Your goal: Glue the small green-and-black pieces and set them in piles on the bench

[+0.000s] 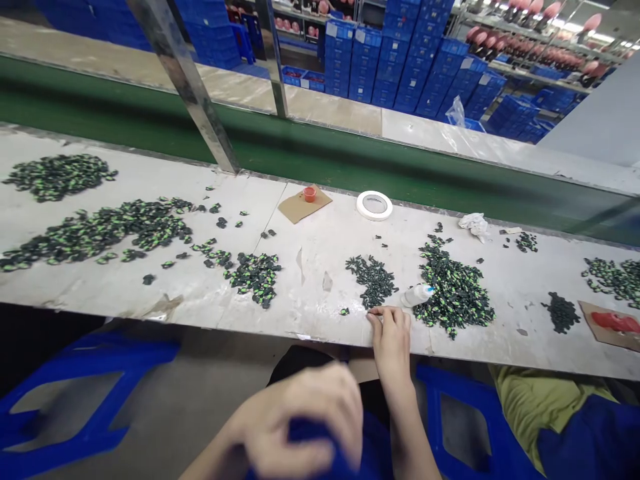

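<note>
My right hand rests at the table's front edge, thumb and fingertips drawn together beside a pile of small dark pieces. Whatever it may pinch is too small to make out. Nearer the camera, my left hand is raised in front of my body with curved fingers, smeared by motion. A white squeeze bottle with a blue tip lies just past my right hand, against a larger heap of black and green pieces. One loose black and green piece lies left of my right hand.
More black and green pieces spread leftward. Along the back are a tape roll, a red cup on cardboard and crumpled tissue. A green belt runs behind. Blue stools stand in front; someone sits at right.
</note>
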`<state>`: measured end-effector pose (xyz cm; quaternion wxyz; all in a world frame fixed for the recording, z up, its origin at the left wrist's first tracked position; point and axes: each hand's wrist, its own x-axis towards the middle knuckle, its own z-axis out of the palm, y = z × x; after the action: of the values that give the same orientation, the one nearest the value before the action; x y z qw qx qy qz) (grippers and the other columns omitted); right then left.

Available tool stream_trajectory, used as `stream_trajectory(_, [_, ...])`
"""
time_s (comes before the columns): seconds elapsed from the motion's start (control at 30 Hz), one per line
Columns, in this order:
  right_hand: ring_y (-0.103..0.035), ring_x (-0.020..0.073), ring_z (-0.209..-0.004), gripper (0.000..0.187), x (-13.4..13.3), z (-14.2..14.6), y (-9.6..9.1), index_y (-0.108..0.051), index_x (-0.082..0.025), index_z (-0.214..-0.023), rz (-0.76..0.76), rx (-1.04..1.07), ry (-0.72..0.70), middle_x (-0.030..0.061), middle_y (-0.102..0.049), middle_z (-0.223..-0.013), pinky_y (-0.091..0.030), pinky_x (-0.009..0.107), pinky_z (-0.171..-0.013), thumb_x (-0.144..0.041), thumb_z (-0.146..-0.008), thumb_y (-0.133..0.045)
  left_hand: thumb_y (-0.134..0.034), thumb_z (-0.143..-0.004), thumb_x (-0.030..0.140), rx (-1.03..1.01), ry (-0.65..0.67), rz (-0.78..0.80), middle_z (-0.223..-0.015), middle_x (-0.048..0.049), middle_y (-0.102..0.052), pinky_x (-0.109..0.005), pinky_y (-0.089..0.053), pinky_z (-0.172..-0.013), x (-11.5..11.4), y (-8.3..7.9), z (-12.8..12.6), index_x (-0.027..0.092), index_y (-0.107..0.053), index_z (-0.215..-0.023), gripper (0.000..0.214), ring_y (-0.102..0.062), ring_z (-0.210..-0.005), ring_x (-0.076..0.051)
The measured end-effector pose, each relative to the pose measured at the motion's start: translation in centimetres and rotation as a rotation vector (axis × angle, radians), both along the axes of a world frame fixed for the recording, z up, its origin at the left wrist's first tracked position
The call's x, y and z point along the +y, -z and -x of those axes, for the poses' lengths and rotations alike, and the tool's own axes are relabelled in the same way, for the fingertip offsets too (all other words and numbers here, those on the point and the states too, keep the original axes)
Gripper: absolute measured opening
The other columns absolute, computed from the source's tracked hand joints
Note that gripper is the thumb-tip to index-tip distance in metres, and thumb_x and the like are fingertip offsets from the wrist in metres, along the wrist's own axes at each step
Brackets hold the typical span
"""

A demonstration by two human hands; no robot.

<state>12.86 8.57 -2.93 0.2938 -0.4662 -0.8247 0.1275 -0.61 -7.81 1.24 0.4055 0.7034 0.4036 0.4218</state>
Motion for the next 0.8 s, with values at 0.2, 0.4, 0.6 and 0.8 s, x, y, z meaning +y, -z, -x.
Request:
stream_trajectory(0.2, [-0.053, 0.0252, -0.078, 0.028, -0.1, 0.4, 0.1, -0.058, -0.020, -0.081, -0.002, 0.017, 0.004, 0.0090, -0.059, -0.081, -0.046, 0.039, -0.070, -0.031, -0.097, -0.037, -0.057, -0.087, 0.027, 0.397, -0.951, -0.069, -0.100, -0.0088, -0.066, -0.042, -0.048, -0.087, 8.7, 2.1, 1.4, 0.021, -0.066, -0.100, 0.017, -0.055, -0.099, -0.025])
stream_trajectory(0.4, [-0.060, 0.0235, -0.079, 0.023, -0.5, 0.2, -0.6, -0.060, -0.021, -0.082, 0.196, 0.229, -0.049, 0.0072, -0.065, -0.080, -0.050, 0.037, -0.071, -0.035, -0.094, -0.045, -0.058, -0.085, 0.019, 0.422, -0.893, -0.070, -0.100, -0.0082, -0.065, -0.042, -0.049, -0.085, 8.9, 4.6, 0.8, 0.021, -0.066, -0.088, 0.008, -0.053, -0.100, -0.026])
stream_trajectory(0.6, [-0.067, 0.0208, -0.088, 0.017, -1.3, 0.8, -1.4, -0.071, -0.021, -0.089, 0.456, 0.499, -0.129, 0.0069, -0.071, -0.091, -0.053, 0.034, -0.081, -0.028, -0.088, -0.055, -0.051, -0.089, 0.017, 0.222, -0.851, 0.020, -0.087, -0.0047, -0.066, -0.034, -0.053, -0.077, 9.2, 3.6, 0.8, 0.020, -0.065, -0.091, 0.015, -0.062, -0.083, -0.019])
stream_trajectory(0.8, [-0.068, 0.0203, -0.084, 0.016, -1.3, 1.1, -2.0, -0.075, -0.023, -0.091, 0.500, 0.570, -0.195, 0.0066, -0.072, -0.088, -0.056, 0.034, -0.078, -0.027, -0.085, -0.060, -0.051, -0.088, 0.018, 0.106, -0.816, -0.004, -0.086, -0.0038, -0.065, -0.031, -0.054, -0.077, 9.0, 3.2, 0.5, 0.021, -0.065, -0.090, 0.014, -0.064, -0.084, -0.018])
